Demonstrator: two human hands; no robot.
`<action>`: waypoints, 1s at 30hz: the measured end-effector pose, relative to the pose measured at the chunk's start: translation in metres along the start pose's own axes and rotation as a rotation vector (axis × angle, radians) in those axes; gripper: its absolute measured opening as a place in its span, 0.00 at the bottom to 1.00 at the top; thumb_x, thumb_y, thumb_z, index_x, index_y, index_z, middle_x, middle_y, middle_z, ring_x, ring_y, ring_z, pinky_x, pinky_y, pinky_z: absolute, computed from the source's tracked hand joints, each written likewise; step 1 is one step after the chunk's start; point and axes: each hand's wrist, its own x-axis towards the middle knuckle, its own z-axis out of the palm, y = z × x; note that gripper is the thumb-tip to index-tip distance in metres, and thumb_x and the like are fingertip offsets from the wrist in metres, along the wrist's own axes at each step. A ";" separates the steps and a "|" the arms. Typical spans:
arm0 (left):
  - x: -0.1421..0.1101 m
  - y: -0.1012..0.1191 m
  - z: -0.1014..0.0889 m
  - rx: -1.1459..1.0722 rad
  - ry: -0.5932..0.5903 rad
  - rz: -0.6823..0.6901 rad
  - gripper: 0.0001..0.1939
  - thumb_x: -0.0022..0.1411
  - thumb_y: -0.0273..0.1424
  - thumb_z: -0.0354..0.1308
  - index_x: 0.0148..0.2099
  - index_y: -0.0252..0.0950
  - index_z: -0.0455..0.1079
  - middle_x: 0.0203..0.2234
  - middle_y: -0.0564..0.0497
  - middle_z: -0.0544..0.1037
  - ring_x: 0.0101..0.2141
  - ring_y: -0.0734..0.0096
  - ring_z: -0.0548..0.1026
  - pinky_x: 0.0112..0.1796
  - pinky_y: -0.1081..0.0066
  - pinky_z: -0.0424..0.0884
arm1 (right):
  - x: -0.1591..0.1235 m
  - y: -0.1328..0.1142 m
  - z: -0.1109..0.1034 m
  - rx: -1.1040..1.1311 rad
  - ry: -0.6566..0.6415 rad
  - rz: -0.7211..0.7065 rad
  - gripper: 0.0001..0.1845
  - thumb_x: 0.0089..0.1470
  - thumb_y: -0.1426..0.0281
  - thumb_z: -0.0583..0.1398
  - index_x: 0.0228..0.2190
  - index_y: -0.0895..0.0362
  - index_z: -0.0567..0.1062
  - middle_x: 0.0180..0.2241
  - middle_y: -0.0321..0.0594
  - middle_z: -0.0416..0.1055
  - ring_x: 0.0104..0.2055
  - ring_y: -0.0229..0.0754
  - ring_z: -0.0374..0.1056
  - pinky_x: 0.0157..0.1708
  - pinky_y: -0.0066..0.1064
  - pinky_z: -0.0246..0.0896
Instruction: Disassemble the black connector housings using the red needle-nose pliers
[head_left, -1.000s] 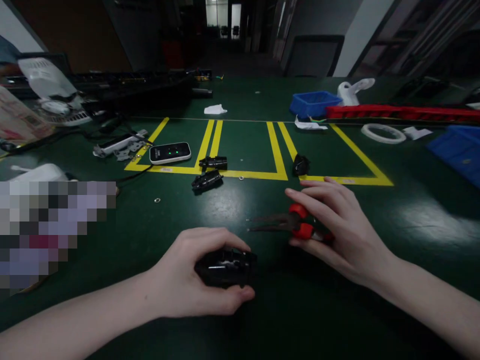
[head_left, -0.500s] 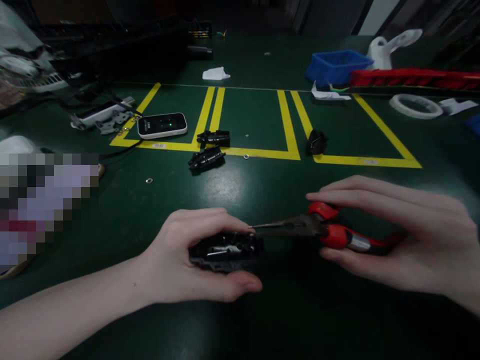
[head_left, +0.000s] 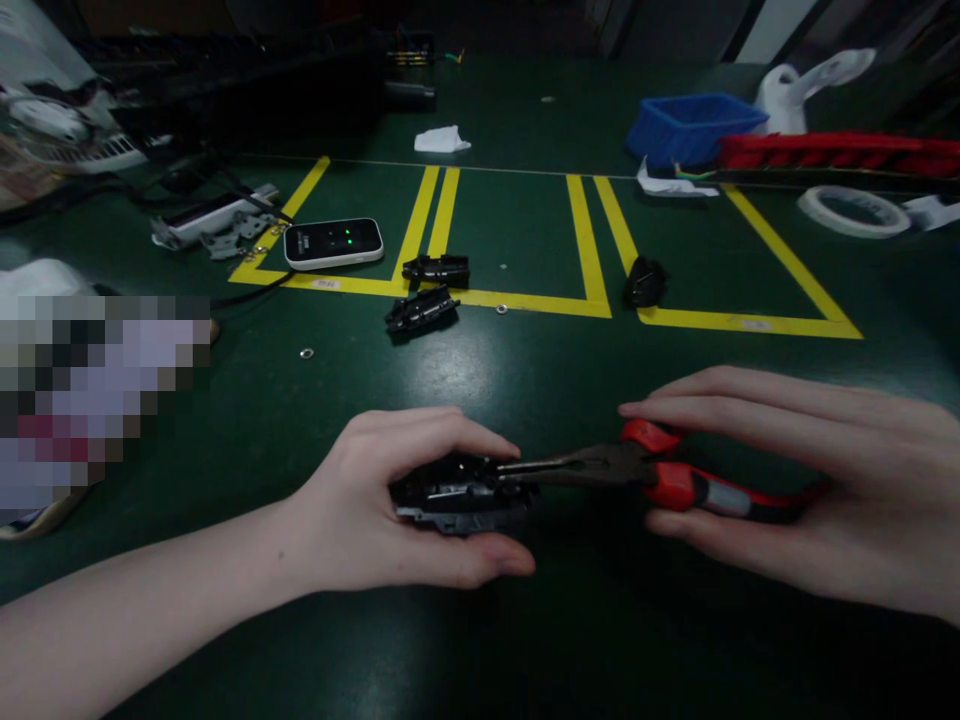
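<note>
My left hand (head_left: 405,500) is wrapped round a black plastic housing (head_left: 465,500), thumb along its near side and fingers over the far side. In my right hand (head_left: 810,480) are long-nose pliers (head_left: 607,465) with red and black handles. Their jaws point left and look closed, and the tips lie over the right end of the housing. Whether the tips grip a small part there is too small to tell. Beyond my left hand two more black plastic parts (head_left: 435,270) lie by the yellow tape, and another black piece (head_left: 645,283) sits further right.
A white-edged black device (head_left: 334,244) with green lights lies at the left. Small metal rings (head_left: 306,353) are scattered on the green table. At the back right stand a blue bin (head_left: 694,130), a red strip (head_left: 840,153) and a tape roll (head_left: 853,212).
The plier jaws have come together, and their tips have moved from the housing's edge onto its right end. The whole view has shifted slightly.
</note>
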 end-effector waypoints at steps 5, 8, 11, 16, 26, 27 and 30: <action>0.002 0.001 -0.001 0.000 0.002 -0.036 0.16 0.54 0.36 0.72 0.44 0.37 0.77 0.31 0.55 0.81 0.28 0.75 0.76 0.30 0.76 0.70 | 0.001 0.001 -0.001 -0.029 0.013 -0.006 0.19 0.58 0.52 0.62 0.47 0.47 0.73 0.39 0.37 0.78 0.34 0.42 0.77 0.30 0.30 0.73; 0.002 0.000 -0.001 -0.007 0.018 -0.021 0.17 0.53 0.35 0.74 0.44 0.37 0.77 0.31 0.56 0.81 0.28 0.77 0.75 0.30 0.77 0.69 | 0.001 0.000 -0.002 -0.040 0.007 0.008 0.18 0.57 0.52 0.63 0.45 0.47 0.73 0.37 0.38 0.78 0.33 0.42 0.77 0.30 0.31 0.72; 0.002 -0.001 -0.001 -0.014 0.020 -0.012 0.18 0.52 0.34 0.74 0.44 0.36 0.77 0.32 0.57 0.81 0.29 0.77 0.76 0.31 0.78 0.69 | -0.001 -0.001 -0.004 -0.048 0.000 0.033 0.18 0.58 0.54 0.63 0.46 0.48 0.72 0.39 0.39 0.78 0.35 0.41 0.76 0.33 0.30 0.72; 0.003 -0.001 0.000 -0.030 0.025 -0.017 0.17 0.52 0.33 0.74 0.43 0.35 0.76 0.31 0.57 0.80 0.29 0.78 0.75 0.30 0.78 0.68 | -0.005 0.001 -0.006 -0.087 0.007 0.020 0.19 0.56 0.52 0.63 0.45 0.49 0.73 0.39 0.38 0.77 0.36 0.41 0.77 0.33 0.30 0.72; 0.003 0.000 -0.001 -0.043 0.023 -0.019 0.18 0.51 0.33 0.75 0.44 0.35 0.76 0.33 0.56 0.81 0.31 0.76 0.76 0.32 0.77 0.69 | -0.008 0.006 -0.010 -0.103 0.005 -0.008 0.20 0.57 0.54 0.63 0.47 0.49 0.74 0.40 0.39 0.77 0.37 0.42 0.76 0.32 0.30 0.72; 0.003 -0.001 -0.001 -0.048 0.024 -0.019 0.19 0.51 0.33 0.75 0.44 0.35 0.76 0.33 0.56 0.81 0.31 0.76 0.77 0.32 0.77 0.69 | -0.007 0.006 -0.010 -0.104 0.002 -0.019 0.20 0.57 0.53 0.63 0.47 0.49 0.74 0.40 0.39 0.77 0.37 0.42 0.77 0.32 0.30 0.72; 0.003 -0.002 -0.001 -0.080 0.020 -0.013 0.19 0.50 0.33 0.75 0.44 0.34 0.77 0.32 0.55 0.81 0.30 0.76 0.76 0.31 0.77 0.69 | -0.006 0.006 -0.008 -0.107 -0.004 -0.032 0.22 0.56 0.53 0.63 0.48 0.50 0.73 0.40 0.38 0.77 0.36 0.43 0.77 0.30 0.31 0.72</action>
